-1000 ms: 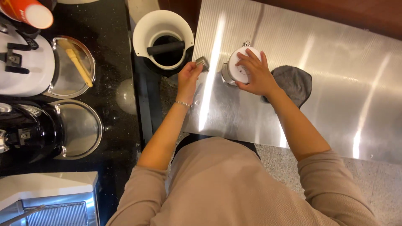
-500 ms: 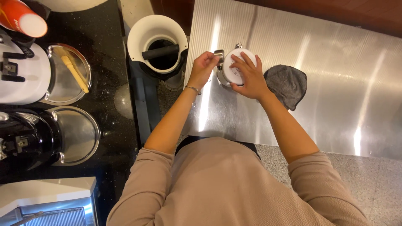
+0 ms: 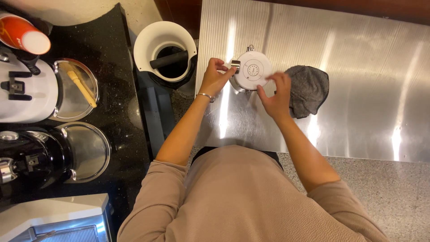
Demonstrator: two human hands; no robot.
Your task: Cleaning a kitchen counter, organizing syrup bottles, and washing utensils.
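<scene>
A round metal canister with a white lid (image 3: pixel 253 71) stands on the steel counter (image 3: pixel 367 80). My left hand (image 3: pixel 215 78) is at the canister's left side, with thumb and fingers pinched on the small metal clasp (image 3: pixel 235 67) at its rim. A thin bracelet is on that wrist. My right hand (image 3: pixel 275 92) hovers at the lid's lower right edge with its fingers apart and slightly blurred, holding nothing. Just right of that hand a crumpled grey cloth (image 3: pixel 310 89) lies on the counter.
A white bin (image 3: pixel 163 45) with a black bar across it stands left of the canister. On the black worktop at far left are two round metal lids (image 3: pixel 87 150), a white grinder (image 3: pixel 24 92), a black grinder (image 3: pixel 27 161) and a red cup (image 3: pixel 22 33).
My right hand has come off the top of the lid and drawn back to its lower right. My left hand has reached the canister and closed on the clasp.
</scene>
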